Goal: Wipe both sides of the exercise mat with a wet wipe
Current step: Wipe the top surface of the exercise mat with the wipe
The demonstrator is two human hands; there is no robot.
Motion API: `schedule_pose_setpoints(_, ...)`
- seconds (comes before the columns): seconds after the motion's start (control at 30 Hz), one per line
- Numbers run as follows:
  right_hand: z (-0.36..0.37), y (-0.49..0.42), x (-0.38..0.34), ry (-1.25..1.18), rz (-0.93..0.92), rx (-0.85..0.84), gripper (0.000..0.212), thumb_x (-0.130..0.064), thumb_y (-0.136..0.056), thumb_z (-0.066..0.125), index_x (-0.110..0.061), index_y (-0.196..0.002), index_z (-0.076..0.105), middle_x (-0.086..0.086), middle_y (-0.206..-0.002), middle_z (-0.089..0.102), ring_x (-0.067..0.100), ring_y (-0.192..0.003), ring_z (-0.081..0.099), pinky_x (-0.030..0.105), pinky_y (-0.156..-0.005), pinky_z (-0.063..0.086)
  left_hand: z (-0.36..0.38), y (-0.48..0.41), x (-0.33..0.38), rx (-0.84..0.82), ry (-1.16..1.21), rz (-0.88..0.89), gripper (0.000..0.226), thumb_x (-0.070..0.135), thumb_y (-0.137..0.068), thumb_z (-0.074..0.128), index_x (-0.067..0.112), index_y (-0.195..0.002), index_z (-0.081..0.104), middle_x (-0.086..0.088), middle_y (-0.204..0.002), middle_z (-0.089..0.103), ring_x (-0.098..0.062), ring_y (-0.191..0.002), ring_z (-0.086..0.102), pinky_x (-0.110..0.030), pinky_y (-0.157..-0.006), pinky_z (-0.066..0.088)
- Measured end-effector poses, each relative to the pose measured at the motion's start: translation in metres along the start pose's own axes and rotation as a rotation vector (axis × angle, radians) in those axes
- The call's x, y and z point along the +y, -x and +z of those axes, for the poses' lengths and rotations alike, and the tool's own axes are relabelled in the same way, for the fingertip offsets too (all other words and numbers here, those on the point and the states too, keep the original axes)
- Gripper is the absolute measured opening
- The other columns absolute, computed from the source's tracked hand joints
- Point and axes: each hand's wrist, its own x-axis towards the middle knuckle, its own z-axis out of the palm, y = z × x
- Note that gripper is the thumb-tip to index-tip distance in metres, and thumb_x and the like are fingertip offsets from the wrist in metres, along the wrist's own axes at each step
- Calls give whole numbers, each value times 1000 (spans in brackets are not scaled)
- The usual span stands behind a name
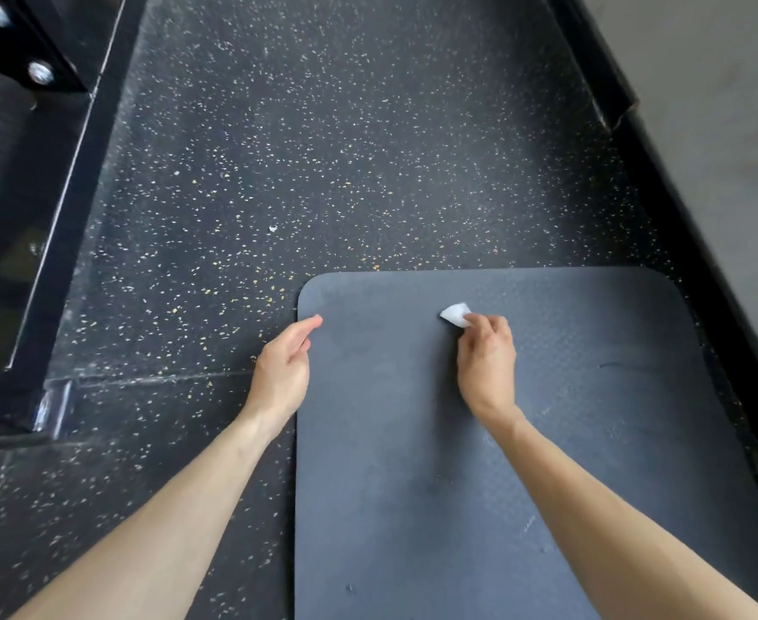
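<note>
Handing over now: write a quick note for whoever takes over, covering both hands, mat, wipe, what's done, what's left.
The mat lies flat on the speckled floor.
Left hand: open, at the mat's left edge near its far corner; contact unclear.
Right hand: pinches the folded wet wipe on the mat near its far end.
Done: top face being wiped, extent unclear.
Left: finish it, flip, wipe the other side.

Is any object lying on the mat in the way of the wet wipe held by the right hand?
No, nothing visible is. The right hand pinches the wet wipe over the exercise mat, whose surface around it is bare; the left hand is at the mat's left edge.
</note>
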Motion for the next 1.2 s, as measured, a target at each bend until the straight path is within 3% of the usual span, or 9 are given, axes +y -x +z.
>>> schedule_pose_setpoints(0.07,22,16,-39,-79,-105,-15,23,1,-96,44,-5,-107,63,10,-102,51,15,-94,52,16,-83,37,-1,2,3,-21,77,-25,55,-2,-96,37,27,-137,59,17,-143,54,-2,-134,47,-18,-107,35)
schedule_pose_setpoints(0.17,56,52,-99,-135,-314,-207,28,-11,-100,39,-7,-118,60,14,-115,52,26,-105,49,27,-86,37,-3,8,9,-36,178,-23,52,19,-81,43,30,-129,63,14,-134,60,2,-128,52,-25,-110,38)
schedule_pose_setpoints(0.33,65,75,-121,-92,-566,-312,28,-3,-89,40,-11,-111,56,8,-96,48,23,-84,43,42,-64,49,-3,11,11,-35,61,-8,53,27,-83,39,32,-131,63,18,-122,62,24,-105,52,-5,-93,38)
schedule_pose_setpoints(0.5,17,28,-66,70,-438,-230,21,-27,-88,46,-15,-86,62,10,-100,54,28,-77,63,39,-71,48,1,12,8,-24,-25,21,51,8,-95,36,26,-138,57,10,-141,56,-3,-117,54,-12,-100,36)
schedule_pose_setpoints(0.6,-3,4,-23,43,-153,-141,34,-18,-88,39,-10,-108,65,13,-110,55,25,-99,54,28,-83,37,1,13,5,-55,-134,64,60,-7,-97,30,22,-145,51,9,-155,43,-10,-138,43,-16,-111,29)
schedule_pose_setpoints(0.77,25,31,-56,-87,-113,-132,27,-5,-95,48,-6,-117,64,15,-115,55,30,-107,52,37,-91,42,3,13,-2,-63,-316,191,68,-18,-91,29,15,-149,46,7,-156,40,-1,-146,27,-9,-116,18)
schedule_pose_setpoints(0.9,51,88,-103,-217,-373,-300,22,-1,-94,52,-4,-113,64,12,-105,55,30,-94,51,37,-82,47,6,9,-6,-86,-404,238,47,8,-106,38,16,-152,42,7,-161,32,2,-149,17,-25,-123,18)
schedule_pose_setpoints(1.0,47,85,-93,-214,-511,-341,25,7,-89,53,-4,-108,64,10,-102,55,28,-89,49,32,-80,47,11,11,-6,-119,-509,250,49,33,-108,34,22,-156,34,12,-166,18,2,-151,6,-22,-122,12)
schedule_pose_setpoints(1.2,-12,36,-8,-27,-285,-248,45,11,-81,50,-9,-117,68,5,-107,55,23,-99,47,4,-88,31,35,19,6,-123,-828,248,57,45,-106,18,29,-161,14,8,-169,0,-27,-155,-9,-37,-125,-1)
